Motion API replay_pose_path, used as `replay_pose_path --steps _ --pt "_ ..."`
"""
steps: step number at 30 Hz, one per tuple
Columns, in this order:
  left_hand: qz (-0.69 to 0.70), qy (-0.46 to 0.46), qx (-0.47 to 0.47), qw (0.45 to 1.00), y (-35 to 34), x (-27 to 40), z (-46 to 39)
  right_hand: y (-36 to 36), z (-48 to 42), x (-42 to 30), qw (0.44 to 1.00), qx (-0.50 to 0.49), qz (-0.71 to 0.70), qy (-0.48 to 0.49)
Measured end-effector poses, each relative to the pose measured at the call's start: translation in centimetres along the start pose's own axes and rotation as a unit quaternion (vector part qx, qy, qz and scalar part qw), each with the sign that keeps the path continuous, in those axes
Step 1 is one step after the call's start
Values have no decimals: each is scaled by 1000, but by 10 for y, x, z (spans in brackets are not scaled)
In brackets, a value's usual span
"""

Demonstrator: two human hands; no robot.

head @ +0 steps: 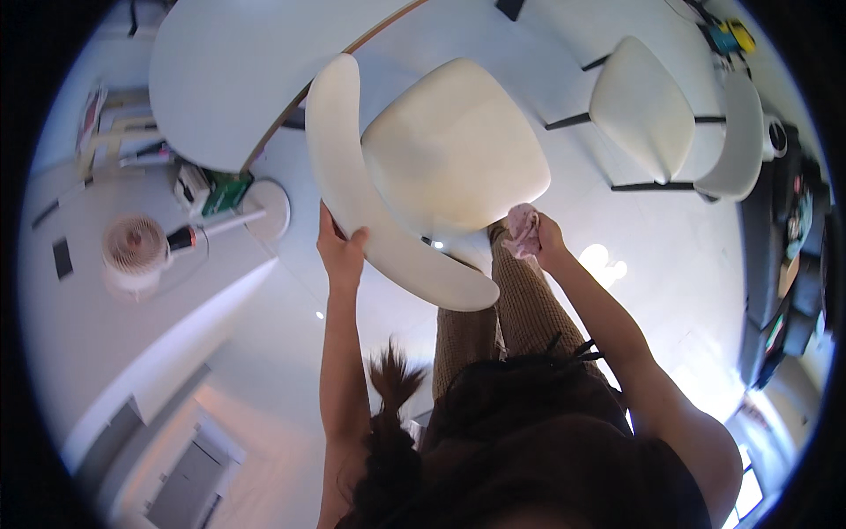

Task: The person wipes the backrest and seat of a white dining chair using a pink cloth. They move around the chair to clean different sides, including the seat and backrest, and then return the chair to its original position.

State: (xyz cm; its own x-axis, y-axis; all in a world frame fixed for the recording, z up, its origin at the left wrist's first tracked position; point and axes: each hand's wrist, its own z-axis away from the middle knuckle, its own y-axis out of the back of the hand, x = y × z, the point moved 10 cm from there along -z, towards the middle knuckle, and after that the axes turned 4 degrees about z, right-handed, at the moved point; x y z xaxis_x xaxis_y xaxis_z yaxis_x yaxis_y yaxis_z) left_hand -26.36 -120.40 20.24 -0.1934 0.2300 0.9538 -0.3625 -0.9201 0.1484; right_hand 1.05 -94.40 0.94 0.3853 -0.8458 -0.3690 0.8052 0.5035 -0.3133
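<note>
A white chair with a curved backrest (pixel 390 218) and a wide padded seat (pixel 462 145) stands in front of me. My left hand (pixel 342 248) grips the outer edge of the backrest near its middle, with the thumb on top and the fingers partly hidden behind it. In my right hand (pixel 547 243) is a crumpled pinkish cloth (pixel 523 231), close to the seat's near right corner. Whether the cloth touches the seat I cannot tell.
A white table (pixel 225 73) with a wooden edge lies beyond the backrest, upper left. To the right stands a second white chair (pixel 641 109) with dark legs. A pedestal fan (pixel 135 244) and a green box (pixel 226 192) are at left. Dark furniture (pixel 767 244) holding items lines the right.
</note>
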Motion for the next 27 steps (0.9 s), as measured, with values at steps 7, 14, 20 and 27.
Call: replay_pose_path --steps 7,14,20,27 --pt "-33 8 -89 995 -38 13 -43 35 -8 0 992 58 -90 73" --pt "-48 -7 -153 987 -76 34 -59 12 -10 -20 988 43 -118 89" --pt "-94 -6 -227 969 -113 42 -88 56 -1 -26 972 142 -163 93" --pt "-107 -42 -278 954 -167 66 -111 216 -107 -4 957 272 0 101"
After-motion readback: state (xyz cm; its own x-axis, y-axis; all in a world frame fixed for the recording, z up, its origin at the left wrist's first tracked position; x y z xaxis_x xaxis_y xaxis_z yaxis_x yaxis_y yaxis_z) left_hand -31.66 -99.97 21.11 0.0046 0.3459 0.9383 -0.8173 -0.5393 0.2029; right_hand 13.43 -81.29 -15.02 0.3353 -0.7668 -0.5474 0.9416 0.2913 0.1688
